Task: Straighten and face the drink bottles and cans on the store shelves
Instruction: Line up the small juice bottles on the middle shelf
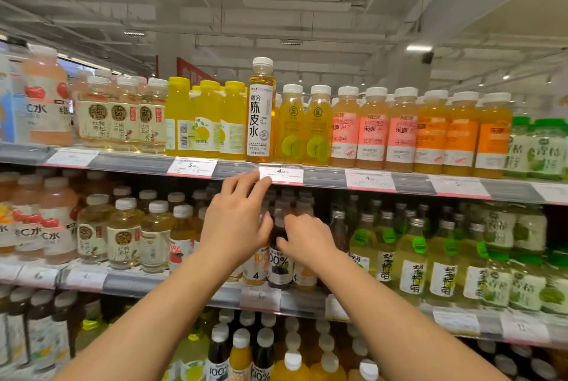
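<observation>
**Both hands on a dark juice bottle, middle shelf**

Two bare hands meet at one dark juice bottle (279, 253) at the front of the middle shelf (172, 284). Right hand (307, 244) has fingers curled round the bottle's shoulder, just under the neck. Left hand (235, 221) lies against the bottle's other side, fingers mostly straight & reaching up past the neck; whether its thumb wraps the bottle can't be told.

Below the grip, the label reads "100%" & looks roughly front-on. Touching it on each side: orange juice bottles (255, 270) w/ matching labels. Behind the grip, more dark-capped bottles run back into the row.

Judgement: the step is squaring this bottle. Best done w/ a small twist from the shoulder, base kept flat on the shelf, label centred, then drawn level w/ its neighbours at the shelf lip. Risk: nudging the adjacent bottles.

Above the grip, a price tag (281, 174) on the upper rail, and a tall amber tea bottle (261, 110) standing proud of its row.
</observation>
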